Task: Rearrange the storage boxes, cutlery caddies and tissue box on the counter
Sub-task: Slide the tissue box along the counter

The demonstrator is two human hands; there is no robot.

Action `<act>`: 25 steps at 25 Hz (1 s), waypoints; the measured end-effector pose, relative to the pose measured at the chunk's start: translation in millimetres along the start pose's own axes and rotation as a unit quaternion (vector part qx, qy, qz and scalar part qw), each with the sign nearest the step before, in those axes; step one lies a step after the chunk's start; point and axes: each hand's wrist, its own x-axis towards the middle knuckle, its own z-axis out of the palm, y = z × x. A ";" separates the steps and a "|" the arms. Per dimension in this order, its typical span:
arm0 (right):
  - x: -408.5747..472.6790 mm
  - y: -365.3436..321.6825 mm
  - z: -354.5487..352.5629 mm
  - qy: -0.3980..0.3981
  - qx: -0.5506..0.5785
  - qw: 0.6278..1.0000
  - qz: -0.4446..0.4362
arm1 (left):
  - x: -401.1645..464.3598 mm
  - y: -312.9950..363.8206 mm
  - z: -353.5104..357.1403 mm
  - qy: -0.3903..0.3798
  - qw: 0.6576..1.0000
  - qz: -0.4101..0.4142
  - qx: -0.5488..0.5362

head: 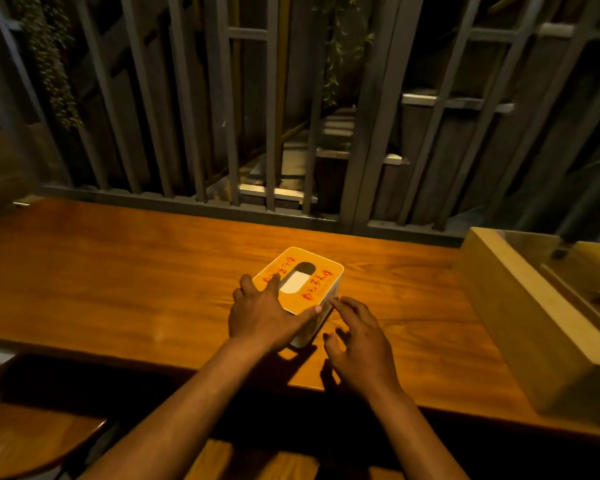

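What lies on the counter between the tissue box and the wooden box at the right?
Nothing: in the head view, bare counter separates the tissue box from the wooden box.

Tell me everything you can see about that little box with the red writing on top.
The tissue box is a squat, rounded-corner box, plastic by the look, with an orange-lit top and pale sides. Its lid has a long oval slot showing white inside, flanked by red markings too blurred to read. It sits flat on the wooden counter, turned at an angle. The left hand rests on its near corner; the right hand fingertips touch its right edge.
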 end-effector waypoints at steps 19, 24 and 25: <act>-4.3 139.6 -199.3 -0.046 -0.200 0.978 -0.046 | -78.6 215.4 92.5 -0.018 0.978 0.182 0.099; 51.0 135.1 -191.9 -0.077 -0.289 0.954 -0.019 | -14.1 229.7 99.2 0.022 0.945 0.237 0.224; 63.1 136.8 -190.7 -0.084 -0.296 0.951 -0.012 | -1.2 233.7 102.9 0.031 0.942 0.241 0.233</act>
